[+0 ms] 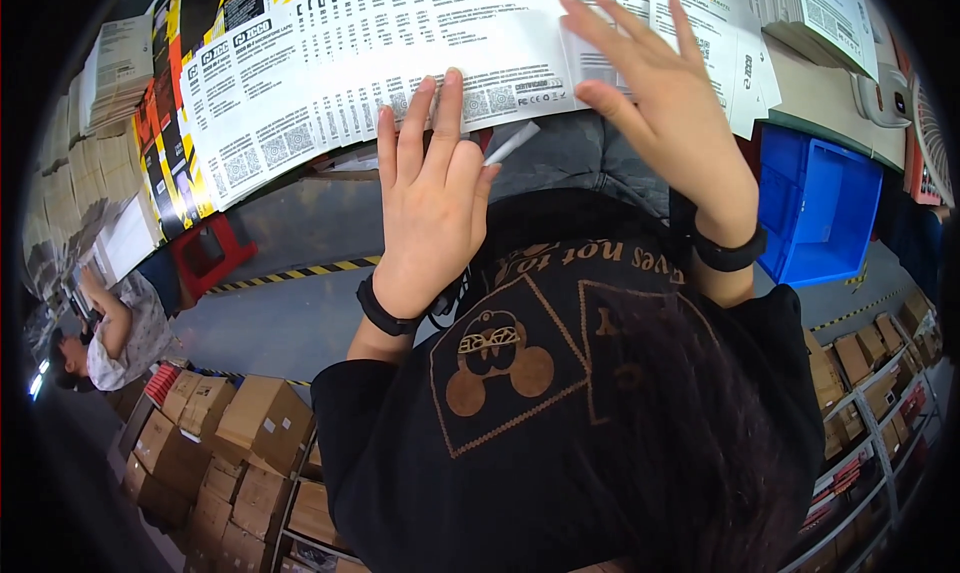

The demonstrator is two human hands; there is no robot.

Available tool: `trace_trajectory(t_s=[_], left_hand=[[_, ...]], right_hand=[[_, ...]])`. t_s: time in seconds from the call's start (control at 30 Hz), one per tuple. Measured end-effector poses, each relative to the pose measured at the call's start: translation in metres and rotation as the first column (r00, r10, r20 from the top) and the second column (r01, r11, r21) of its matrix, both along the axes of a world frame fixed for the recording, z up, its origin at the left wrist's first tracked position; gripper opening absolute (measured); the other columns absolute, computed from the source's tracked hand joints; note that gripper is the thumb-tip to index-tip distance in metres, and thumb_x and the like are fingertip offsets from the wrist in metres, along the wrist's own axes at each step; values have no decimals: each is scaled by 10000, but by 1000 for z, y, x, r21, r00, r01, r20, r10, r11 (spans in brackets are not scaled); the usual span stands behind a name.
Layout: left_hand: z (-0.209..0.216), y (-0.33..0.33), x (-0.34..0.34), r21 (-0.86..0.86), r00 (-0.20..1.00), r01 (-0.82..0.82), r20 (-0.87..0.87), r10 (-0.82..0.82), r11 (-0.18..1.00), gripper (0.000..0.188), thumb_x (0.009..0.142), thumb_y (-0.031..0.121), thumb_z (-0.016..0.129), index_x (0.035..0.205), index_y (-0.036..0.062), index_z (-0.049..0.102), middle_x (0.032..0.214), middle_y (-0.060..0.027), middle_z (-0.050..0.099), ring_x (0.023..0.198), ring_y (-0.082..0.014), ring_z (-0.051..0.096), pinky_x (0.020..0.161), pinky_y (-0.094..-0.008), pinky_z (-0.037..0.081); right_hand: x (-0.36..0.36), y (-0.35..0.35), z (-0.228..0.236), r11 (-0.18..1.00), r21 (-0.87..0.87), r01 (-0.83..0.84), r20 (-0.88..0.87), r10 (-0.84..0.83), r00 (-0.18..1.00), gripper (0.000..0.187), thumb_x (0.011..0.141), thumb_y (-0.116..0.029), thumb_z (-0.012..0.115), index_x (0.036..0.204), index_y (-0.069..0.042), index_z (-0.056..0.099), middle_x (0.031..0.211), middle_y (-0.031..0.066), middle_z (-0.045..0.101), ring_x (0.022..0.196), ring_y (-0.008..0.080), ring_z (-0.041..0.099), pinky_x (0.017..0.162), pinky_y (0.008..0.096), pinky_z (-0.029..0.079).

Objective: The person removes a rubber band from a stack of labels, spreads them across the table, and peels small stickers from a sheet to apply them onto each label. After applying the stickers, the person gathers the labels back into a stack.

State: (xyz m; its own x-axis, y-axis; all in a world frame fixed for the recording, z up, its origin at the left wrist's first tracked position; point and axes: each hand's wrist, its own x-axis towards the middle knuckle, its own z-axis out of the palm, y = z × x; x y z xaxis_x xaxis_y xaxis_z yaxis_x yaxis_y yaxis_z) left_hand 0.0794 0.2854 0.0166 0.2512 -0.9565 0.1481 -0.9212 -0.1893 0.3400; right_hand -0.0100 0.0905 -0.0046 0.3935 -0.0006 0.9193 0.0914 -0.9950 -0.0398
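Observation:
A long fanned row of white printed sheets (300, 113) overlaps across the table before me. My left hand (430, 203) has three fingers stretched onto the sheets' near edge. Its index finger is curled against the thumb, holding a white stick-like thing (514, 141) that points up and to the right; its exact kind is unclear. My right hand (665, 98) is spread over the right end of the row, fingers apart and nothing in them. More loose white sheets (745, 83) lie fanned beyond its right side.
Stacks of white paper stand at the table's left (118, 68) and right (825, 18). A blue plastic crate (820, 208) is below the right side. A red stool (215, 255) is at left. Cardboard boxes (265, 418) fill shelves behind; another person (125, 323) is at far left.

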Motion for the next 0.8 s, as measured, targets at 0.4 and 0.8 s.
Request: trace_trajectory(t_s=[0.4, 0.8], left_hand=[[-3, -2, 1, -83, 995, -47, -86, 40, 995, 159, 850, 103, 483, 719, 28, 433, 1354, -171, 386, 1278, -324, 298, 1058, -484, 131], [-5, 0, 1, -78, 990, -75, -127, 64, 994, 184, 872, 98, 440, 705, 24, 414, 1348, -164, 399, 1294, -314, 297, 1068, -469, 85]], right_hand=[[-25, 30, 25, 618, 778, 110, -519, 535, 667, 232, 731, -118, 681, 947, -49, 631, 952, 75, 610, 864, 195, 570, 760, 265, 451], [-39, -10, 32, 215, 964, 155, -258, 630, 732, 226, 784, -153, 621, 992, -68, 606, 995, 90, 605, 924, 207, 555, 844, 330, 417]])
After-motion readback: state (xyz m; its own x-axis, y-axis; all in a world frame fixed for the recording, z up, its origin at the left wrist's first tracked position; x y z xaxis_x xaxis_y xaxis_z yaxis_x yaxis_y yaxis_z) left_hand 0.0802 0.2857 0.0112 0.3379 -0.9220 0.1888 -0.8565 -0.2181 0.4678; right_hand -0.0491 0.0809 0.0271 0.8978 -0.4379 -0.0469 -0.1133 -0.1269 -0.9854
